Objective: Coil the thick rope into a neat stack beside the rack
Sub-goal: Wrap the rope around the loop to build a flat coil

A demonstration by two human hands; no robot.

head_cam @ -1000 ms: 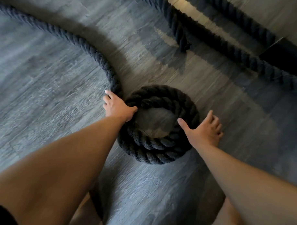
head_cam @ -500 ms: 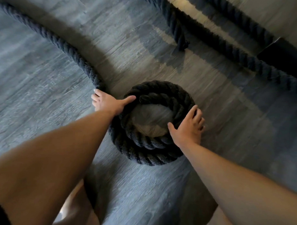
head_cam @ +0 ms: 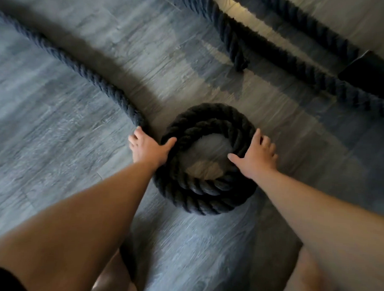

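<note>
Black rope coil (head_cam: 204,189) sits stacked on the grey wood floor (head_cam: 56,140). Left grip (head_cam: 149,149) presses its outer wall and right grip (head_cam: 255,156) lies flat on top, both wide with straight fingers. Loose tail (head_cam: 84,74) runs off-frame upper left, all kinda blurry.

The rope (head_cam: 89,77) is cut off by the left edge.

Grey wood-grain floor (head_cam: 56,145), sunlit patches.
</note>
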